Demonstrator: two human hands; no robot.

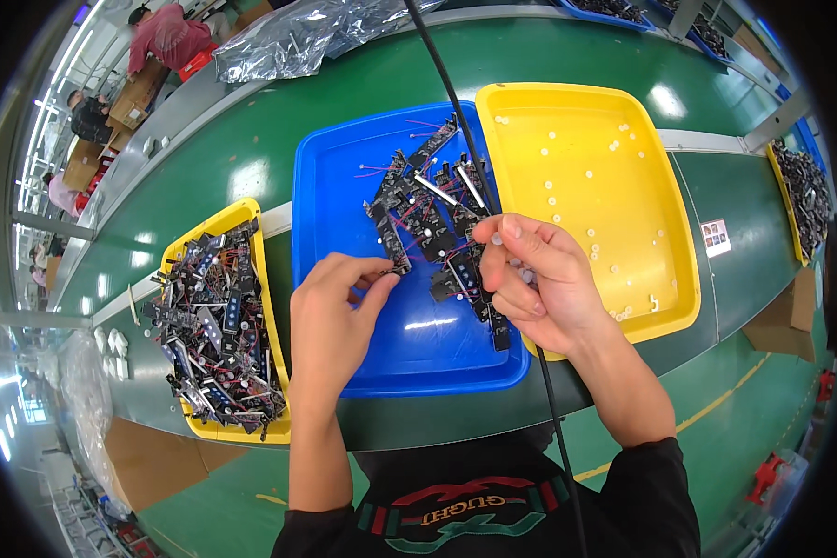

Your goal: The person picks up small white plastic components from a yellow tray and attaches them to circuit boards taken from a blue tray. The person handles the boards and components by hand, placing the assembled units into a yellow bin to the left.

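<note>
My left hand [330,312] pinches the near end of a narrow black circuit board [388,234] over the blue tray [321,214]. More black boards [428,223] with thin red wires lie heaped in that tray. My right hand [544,284] is curled, palm up, above the seam between the blue tray and the yellow tray [577,102]. Several small white plastic caps [528,275] sit in its palm, and one white cap [497,239] is held between thumb and forefinger. Similar white pieces [589,174] are scattered over the yellow tray.
A smaller yellow tray [277,372] at left is piled with boards and wires [216,325]. A black cable [446,79] hangs across the scene. Silver plastic bags [298,42] lie at the table's far side. A yellow bin [784,205] of dark parts stands at right. Other people work at far left.
</note>
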